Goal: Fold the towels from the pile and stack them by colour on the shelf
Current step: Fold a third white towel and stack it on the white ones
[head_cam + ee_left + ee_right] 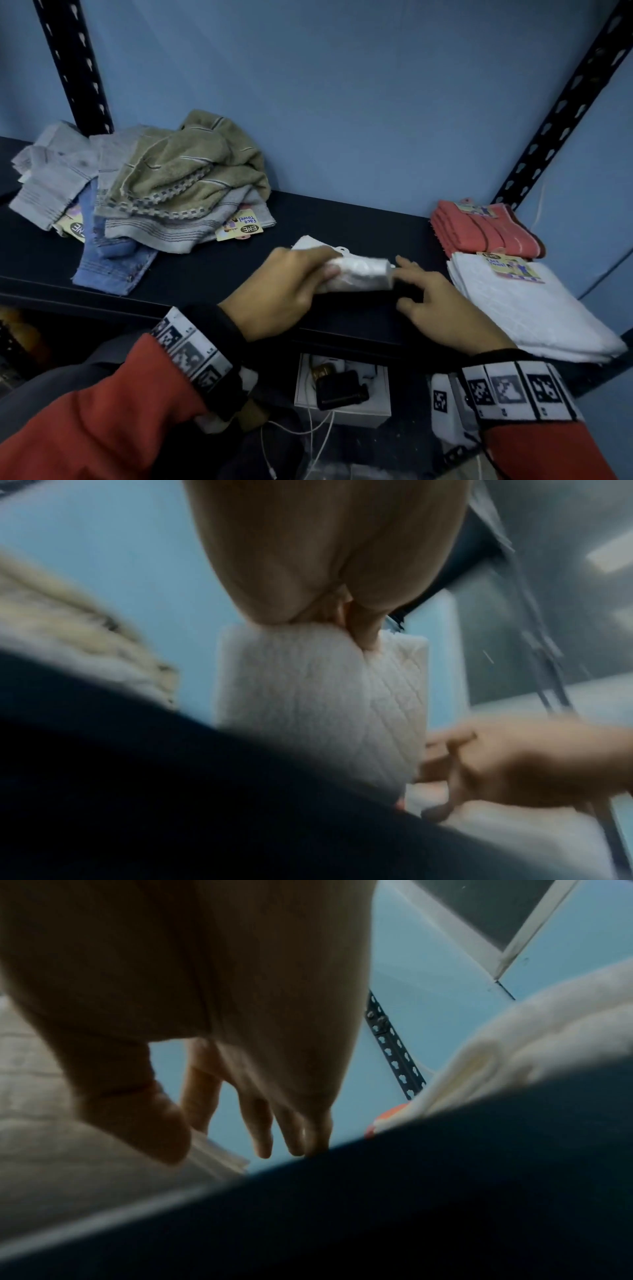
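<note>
My left hand (291, 277) grips a folded white towel (356, 274) just above the dark shelf (212, 270) at its middle. In the left wrist view the left hand's fingers (363, 631) pinch the white towel (308, 704) at its top edge. My right hand (428, 294) is beside the towel's right end with fingers spread and loose, holding nothing. The unfolded pile (164, 185) of tan, grey and blue towels lies at the shelf's left. A folded white stack (534, 308) sits at the right, with a folded coral stack (486, 229) behind it.
Black slotted uprights stand at the back left (75, 65) and right (561, 106) against a blue wall. Below the shelf edge sits a white box (342, 394) with a dark device and cables. Bare shelf surface lies between the pile and the stacks.
</note>
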`<control>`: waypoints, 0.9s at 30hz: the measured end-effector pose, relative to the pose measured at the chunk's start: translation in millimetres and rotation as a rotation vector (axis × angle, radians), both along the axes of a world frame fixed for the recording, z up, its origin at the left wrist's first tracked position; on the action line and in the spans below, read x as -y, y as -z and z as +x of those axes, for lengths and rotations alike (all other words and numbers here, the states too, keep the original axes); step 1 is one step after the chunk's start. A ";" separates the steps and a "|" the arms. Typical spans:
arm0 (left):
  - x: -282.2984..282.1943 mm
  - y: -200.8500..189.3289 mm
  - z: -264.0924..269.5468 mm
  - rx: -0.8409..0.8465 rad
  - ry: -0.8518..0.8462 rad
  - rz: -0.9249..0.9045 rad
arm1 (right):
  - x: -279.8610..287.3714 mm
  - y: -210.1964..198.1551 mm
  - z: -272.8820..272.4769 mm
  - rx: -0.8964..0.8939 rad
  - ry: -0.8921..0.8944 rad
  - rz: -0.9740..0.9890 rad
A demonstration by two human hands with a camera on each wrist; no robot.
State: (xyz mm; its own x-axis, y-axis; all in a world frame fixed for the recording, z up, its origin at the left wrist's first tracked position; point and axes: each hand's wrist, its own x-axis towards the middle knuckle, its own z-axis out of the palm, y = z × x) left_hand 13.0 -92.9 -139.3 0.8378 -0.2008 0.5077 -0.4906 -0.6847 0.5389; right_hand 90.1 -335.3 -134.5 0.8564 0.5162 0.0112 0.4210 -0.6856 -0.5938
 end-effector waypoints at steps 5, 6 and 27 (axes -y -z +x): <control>-19.8 -33.5 -7.4 -0.124 0.046 -0.477 | -3.1 -22.6 -9.7 0.069 -0.045 0.447; -18.8 -40.9 -11.8 -0.129 0.065 -0.557 | -3.3 -29.3 -12.1 0.072 -0.031 0.570; -37.0 -31.8 1.1 -0.171 -0.197 -0.700 | -10.8 -48.6 -26.6 -0.153 -0.027 0.678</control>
State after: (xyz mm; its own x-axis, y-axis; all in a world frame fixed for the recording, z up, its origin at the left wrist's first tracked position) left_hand 14.1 -55.9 -107.5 0.9035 0.2837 0.3213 -0.2649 -0.2197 0.9389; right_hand 63.5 -324.5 -86.0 0.8608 0.4593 0.2192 0.3104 -0.1325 -0.9413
